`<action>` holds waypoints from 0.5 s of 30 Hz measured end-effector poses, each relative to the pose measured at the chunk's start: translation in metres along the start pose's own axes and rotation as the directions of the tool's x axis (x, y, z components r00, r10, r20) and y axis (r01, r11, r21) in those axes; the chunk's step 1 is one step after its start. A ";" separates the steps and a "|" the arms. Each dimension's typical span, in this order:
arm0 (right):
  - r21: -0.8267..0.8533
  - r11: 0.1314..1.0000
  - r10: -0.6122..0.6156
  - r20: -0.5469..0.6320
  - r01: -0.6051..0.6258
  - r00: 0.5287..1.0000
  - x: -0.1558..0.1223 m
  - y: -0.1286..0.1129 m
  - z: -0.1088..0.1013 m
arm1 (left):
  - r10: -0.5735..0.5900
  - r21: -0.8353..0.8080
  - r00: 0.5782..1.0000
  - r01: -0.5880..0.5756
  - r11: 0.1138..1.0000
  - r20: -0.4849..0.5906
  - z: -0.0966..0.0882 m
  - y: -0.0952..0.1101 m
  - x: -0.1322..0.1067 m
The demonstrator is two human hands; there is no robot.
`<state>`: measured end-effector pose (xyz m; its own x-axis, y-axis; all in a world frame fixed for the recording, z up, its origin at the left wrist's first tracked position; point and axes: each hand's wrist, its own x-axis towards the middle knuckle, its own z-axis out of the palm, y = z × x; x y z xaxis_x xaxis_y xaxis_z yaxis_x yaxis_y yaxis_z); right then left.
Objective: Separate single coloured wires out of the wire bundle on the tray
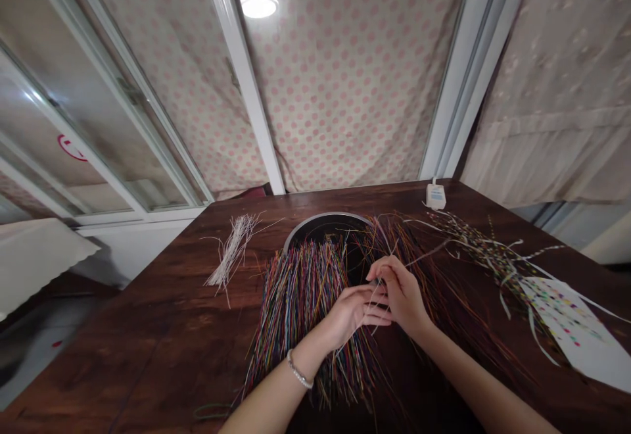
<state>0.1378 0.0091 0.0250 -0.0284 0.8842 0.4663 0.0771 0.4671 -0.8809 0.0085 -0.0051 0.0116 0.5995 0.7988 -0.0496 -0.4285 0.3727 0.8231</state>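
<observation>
My right hand [400, 294] pinches thin strands between thumb and fingertips, above a dense fan of multicoloured thin strands [300, 309] that spreads over the dark wooden table [123, 348]. My left hand [352, 312], with a beaded bracelet [297, 369] on its wrist, lies just beside it, its fingers closed on the same fine strands. The fingertips almost touch. The strands drape over a round dark pan with a metal rim [325, 222], and my hands hide its near part.
A bundle of white strands [234, 251] lies on the table to the left. At right are a long beaded woven strip [493, 258] and a sheet of paper with coloured squares [566, 319]. A white plug adapter [436, 195] stands at the far edge, before polka-dot cloth.
</observation>
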 end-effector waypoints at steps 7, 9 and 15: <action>0.199 0.955 0.187 0.175 -0.221 0.967 0.002 0.000 0.000 | -0.038 0.206 0.998 0.047 0.977 -0.047 -0.001 0.004 -0.003; 0.265 0.919 0.230 0.243 -0.293 0.942 0.003 0.001 -0.001 | -0.031 0.254 0.997 0.048 0.966 -0.068 -0.003 0.003 -0.003; 0.191 0.940 0.185 0.404 -0.281 0.896 0.013 0.004 -0.010 | -0.010 0.154 0.988 0.034 0.988 -0.155 -0.009 0.001 0.001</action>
<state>0.1476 0.0220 0.0285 -0.4137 0.8830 0.2215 -0.1102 0.1929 -0.9750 0.0024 0.0002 0.0071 0.4912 0.8589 -0.1448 -0.2990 0.3224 0.8982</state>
